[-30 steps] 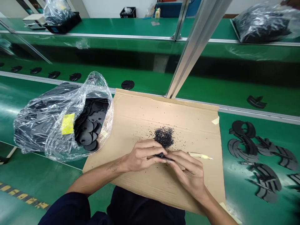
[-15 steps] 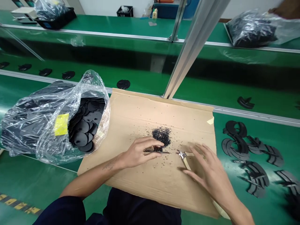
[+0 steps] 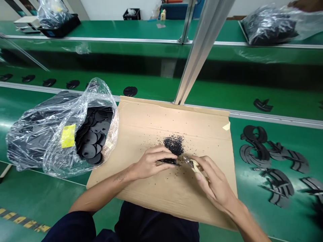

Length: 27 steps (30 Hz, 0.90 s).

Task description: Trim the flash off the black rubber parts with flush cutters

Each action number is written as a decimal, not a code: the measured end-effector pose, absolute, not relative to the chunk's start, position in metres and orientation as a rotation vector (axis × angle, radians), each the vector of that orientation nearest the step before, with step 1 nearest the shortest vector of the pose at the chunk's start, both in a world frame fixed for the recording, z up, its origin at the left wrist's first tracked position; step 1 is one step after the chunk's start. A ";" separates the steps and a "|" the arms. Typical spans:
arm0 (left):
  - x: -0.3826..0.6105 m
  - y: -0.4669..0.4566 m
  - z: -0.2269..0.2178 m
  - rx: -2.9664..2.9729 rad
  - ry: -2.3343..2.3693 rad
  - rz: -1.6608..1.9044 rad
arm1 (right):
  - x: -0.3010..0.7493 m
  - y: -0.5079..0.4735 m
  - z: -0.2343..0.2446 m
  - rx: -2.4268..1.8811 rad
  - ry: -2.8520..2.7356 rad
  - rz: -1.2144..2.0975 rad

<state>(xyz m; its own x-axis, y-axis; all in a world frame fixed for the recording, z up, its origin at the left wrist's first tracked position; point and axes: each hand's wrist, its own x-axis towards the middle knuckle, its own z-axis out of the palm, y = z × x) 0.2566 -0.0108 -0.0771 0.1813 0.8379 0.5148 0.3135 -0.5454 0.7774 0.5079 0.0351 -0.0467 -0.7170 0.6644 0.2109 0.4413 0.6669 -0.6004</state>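
Observation:
Between the thumb and fingers of my left hand (image 3: 154, 162) is a black plastic part (image 3: 169, 161), held low over the cardboard sheet (image 3: 141, 116). My right hand (image 3: 214, 179) is closed around the cream handles of small cutting pliers (image 3: 193, 164). Their metal jaws point left, a short gap from the black part. Just beyond the part lies a pile of tiny black bits (image 3: 174, 144), with loose specks scattered around it. My fingers partly hide the black part and the plier handles.
An open clear plastic bag (image 3: 54, 134) full of black discs (image 3: 89, 151) lies left of the cardboard. Curved black parts (image 3: 279, 183) are grouped on the green table at right. A metal post (image 3: 195, 67) rises behind the cardboard. Black pieces (image 3: 130, 91) sit on the green belt beyond.
My right hand has closed on the pliers, which lay on the cardboard, and lifted them toward the black part. My left hand keeps its hold, with the part slightly tilted.

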 end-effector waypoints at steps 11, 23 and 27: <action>0.253 -0.010 -0.075 1.966 1.008 1.335 | 0.502 0.042 -0.037 -0.688 -2.581 0.500; 0.255 -0.008 -0.080 1.902 0.972 1.416 | 0.499 0.043 -0.037 -0.661 -2.546 0.443; 0.254 -0.006 -0.078 1.930 1.011 1.413 | 0.494 0.038 -0.048 -0.849 -2.305 0.896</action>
<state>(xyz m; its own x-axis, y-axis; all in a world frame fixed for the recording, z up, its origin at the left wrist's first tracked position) 0.2538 -0.0058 -0.0780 0.1695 0.8190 0.5482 0.2547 -0.5738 0.7784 0.4940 0.0380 -0.0479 -0.6676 0.7061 0.2359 0.3614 0.5844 -0.7266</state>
